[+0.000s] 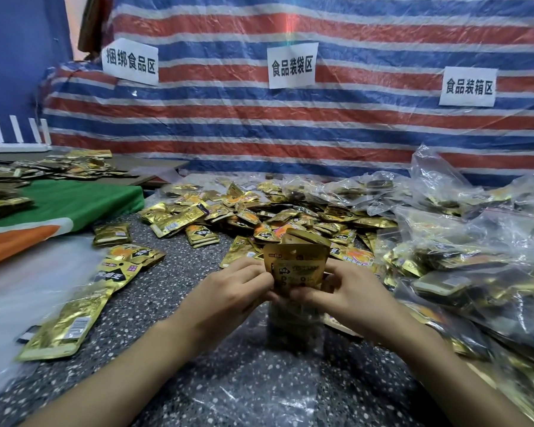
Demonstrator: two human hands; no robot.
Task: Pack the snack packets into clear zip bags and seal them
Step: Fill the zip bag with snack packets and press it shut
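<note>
Stack of gold snack packets (pixel 296 266), pinched upright between both hands and squared edge to edge, probably to slide in as one block. Gripped at one side by left hand (pixel 228 288), fingers curled round its edge; clamped at the other by right hand (pixel 349 291), thumb in front. Kept directly over clear zip bag (pixel 293 325), just beneath the palms, apparently part filled already. Left loose pile (pixel 259 211) beyond the fingertips, within reach; heaped filled bags (pixel 463 272) outward of right hand.
</note>
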